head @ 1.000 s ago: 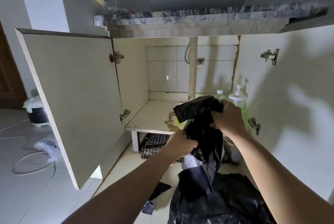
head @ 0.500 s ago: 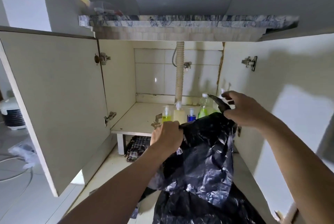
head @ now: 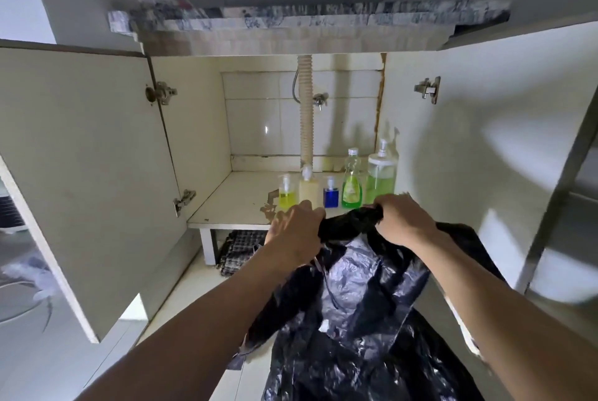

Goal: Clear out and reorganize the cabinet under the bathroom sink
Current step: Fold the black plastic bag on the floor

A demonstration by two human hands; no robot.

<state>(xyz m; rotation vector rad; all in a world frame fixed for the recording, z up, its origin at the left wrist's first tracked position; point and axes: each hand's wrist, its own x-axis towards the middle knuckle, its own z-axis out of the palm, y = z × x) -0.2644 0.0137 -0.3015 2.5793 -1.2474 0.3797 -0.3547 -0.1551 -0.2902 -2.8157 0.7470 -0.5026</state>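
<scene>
1. I see both hands out in front of the open cabinet [head: 210, 196], gripping the gathered top of a black trash bag [head: 362, 319].
2. L hand [head: 296, 234]: fingers curled round the bag's bunched neck, back of hand toward me. Grip is closed on plastic, not spread.
3. R hand [head: 403, 221]: fingers curled down over the other end of the same bunched bit, pinching it tight. Hands sit near each other w/ a short twist of bag between them.
4. Bag hangs from that neck down to the floor, just in front of the cabinet's shelf edge, crinkled and glossy. A pale scrap shows on its front; can't tell what it is.
5. Inside the cabinet, on the shelf, a row of bottles stands behind the hands: yellow pump bottle [head: 287, 195], cream pump bottle [head: 309, 188], small blue bottle [head: 331, 194], green dish-soap bottle [head: 352, 185], big green pump bottle [head: 382, 179] at the far R against the cabinet's side wall.
6. Ribbed drain hose [head: 305, 109] drops down the cabinet's back wall, ending behind the cream bottle.
7. Both cabinet doors swung open. L door [head: 81, 174] is wide out.
8. Under the cabinet's shelf, on the floor: a checked cloth [head: 238, 250], partly tucked beneath.
9. Above the cabinet: marbled counter edge [head: 307, 17], blurry.
</scene>
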